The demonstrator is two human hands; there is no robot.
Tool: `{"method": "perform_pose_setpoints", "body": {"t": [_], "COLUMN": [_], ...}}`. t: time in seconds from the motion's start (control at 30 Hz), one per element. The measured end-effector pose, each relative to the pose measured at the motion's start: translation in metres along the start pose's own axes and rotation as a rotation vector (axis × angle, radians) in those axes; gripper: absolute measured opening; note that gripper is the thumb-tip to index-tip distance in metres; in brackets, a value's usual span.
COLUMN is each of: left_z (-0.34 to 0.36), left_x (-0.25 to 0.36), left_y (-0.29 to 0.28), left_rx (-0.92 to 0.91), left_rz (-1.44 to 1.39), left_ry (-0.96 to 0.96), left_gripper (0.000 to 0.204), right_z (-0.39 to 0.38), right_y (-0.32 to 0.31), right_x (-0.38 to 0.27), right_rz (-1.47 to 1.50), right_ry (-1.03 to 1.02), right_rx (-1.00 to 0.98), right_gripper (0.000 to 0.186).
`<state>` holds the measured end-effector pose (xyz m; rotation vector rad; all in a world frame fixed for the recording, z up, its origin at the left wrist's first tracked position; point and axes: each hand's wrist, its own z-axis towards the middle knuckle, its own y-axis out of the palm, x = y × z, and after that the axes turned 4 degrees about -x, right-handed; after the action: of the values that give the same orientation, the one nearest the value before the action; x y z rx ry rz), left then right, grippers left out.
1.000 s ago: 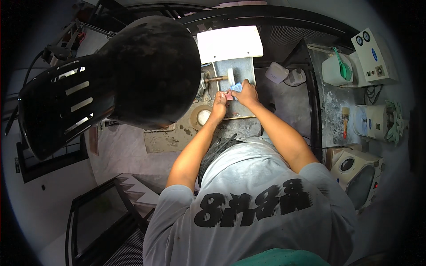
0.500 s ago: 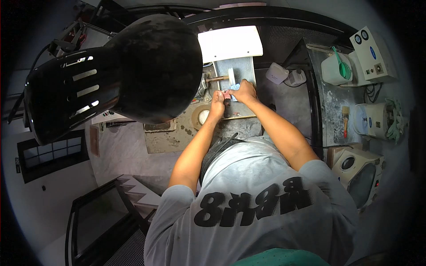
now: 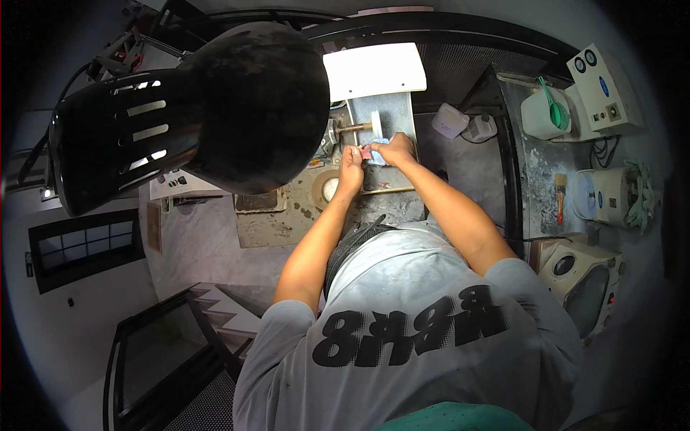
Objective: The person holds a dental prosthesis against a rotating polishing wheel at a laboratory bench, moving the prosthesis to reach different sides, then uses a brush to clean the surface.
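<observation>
My left hand [image 3: 351, 171] pinches a small pink piece [image 3: 366, 153] above the tray of a bench polishing machine. Its exact kind is too small to make out. From the other side, my right hand [image 3: 396, 151] is closed on a crumpled light-blue cloth [image 3: 379, 153], pressed up against the pink piece. Just beyond both hands, a white polishing wheel [image 3: 376, 124] sits on the end of a brass-coloured spindle [image 3: 353, 128]. The wheel and the hands are apart. Part of the pink piece is hidden by my fingers.
A big black lamp shade [image 3: 251, 108] hangs at the left, close to my left hand. A white hood [image 3: 375, 70] covers the tray's [image 3: 388, 184] far end. A round bowl [image 3: 325, 188] stands beside my left wrist. At right, a bench holds a brush [image 3: 559, 197] and machines.
The lamp shade appears slightly farther right and higher in the picture. Both hands stay at nearly the same place, still holding the pink piece and the blue cloth.
</observation>
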<state>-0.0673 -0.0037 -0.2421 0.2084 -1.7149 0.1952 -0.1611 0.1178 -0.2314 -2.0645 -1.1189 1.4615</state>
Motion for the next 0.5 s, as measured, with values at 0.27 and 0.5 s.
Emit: {"method": "perform_pose_setpoints", "body": {"t": [0.27,0.5], "left_z": [0.004,0.009], "left_x": [0.004,-0.009], "left_y": [0.008,0.004], "left_rx": [0.0,-0.035], "left_rz": [-0.023,0.054], "left_ry": [0.021,0.15], "left_gripper": [0.025,0.023], "right_z": [0.004,-0.019], "right_y": [-0.002,-0.029], "right_x": [0.006,-0.014], "right_rz": [0.037,0.108], "right_ry": [0.085,0.155], "right_rx": [-0.025,-0.085], "right_gripper": [0.046,0.05]}}
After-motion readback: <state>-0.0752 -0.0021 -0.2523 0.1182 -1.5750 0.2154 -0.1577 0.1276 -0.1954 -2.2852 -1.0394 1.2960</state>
